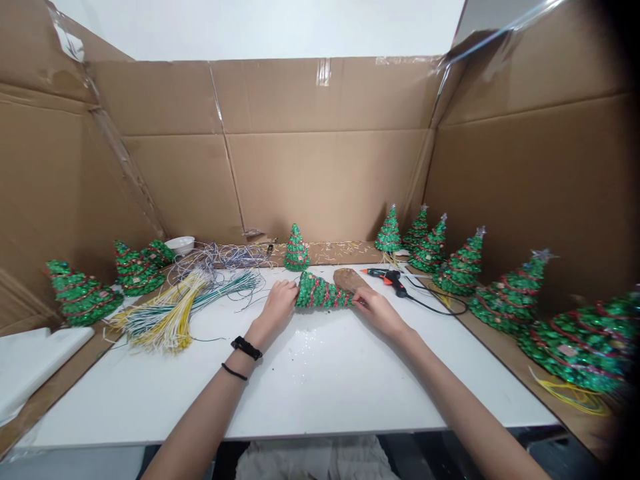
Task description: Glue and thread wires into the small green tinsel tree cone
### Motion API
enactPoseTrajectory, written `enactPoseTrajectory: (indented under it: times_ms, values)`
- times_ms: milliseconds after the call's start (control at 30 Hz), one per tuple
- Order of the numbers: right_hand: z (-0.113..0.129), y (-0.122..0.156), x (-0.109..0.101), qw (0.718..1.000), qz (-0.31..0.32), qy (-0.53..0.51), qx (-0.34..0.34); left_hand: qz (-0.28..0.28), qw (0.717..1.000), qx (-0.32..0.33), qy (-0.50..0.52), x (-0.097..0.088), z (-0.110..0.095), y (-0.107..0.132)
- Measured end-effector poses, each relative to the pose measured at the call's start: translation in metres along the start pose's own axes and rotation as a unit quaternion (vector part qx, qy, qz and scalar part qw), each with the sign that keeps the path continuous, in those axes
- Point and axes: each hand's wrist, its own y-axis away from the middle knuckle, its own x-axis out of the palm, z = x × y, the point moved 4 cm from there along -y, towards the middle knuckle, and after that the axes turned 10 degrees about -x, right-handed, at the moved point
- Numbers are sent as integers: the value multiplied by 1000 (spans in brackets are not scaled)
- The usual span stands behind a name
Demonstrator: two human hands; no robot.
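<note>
My left hand (277,309) and right hand (377,312) grasp the sequinned tree (321,292) at both ends, held sideways over the desk (325,400), glue gun (387,277) lying within easy reach.

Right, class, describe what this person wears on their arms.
The left arm wears a black strap band at the wrist and a thin black cord bracelet just above it. The right arm wears nothing visible. No sleeves or gloves show.

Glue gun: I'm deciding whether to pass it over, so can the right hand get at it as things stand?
Probably yes. The right hand lies close to the hot glue gun, with only bare tabletop between them, though it would first have to let go of the sequinned Christmas tree.
</note>
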Motion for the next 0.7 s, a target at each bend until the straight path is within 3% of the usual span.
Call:
enactPoseTrajectory:
  times_ms: [100,200,400,467,700]
  values:
    - [0,0,0,1000,-12,-6,-2,6,999,-12,43,3,0,2]
    - [-1,-1,1,1000,-20,-13,6,8,988,-30,149,7,1,4]
    - [-2,-1,4,999,-39,-5,16,12,922,-141,360,18,11,0]
    - [-2,-1,5,999,-47,-5,15,22,909,-152,387,21,12,-2]
    - [-5,0,4,999,-44,-21,11,31,906,-138,399,23,15,-4]
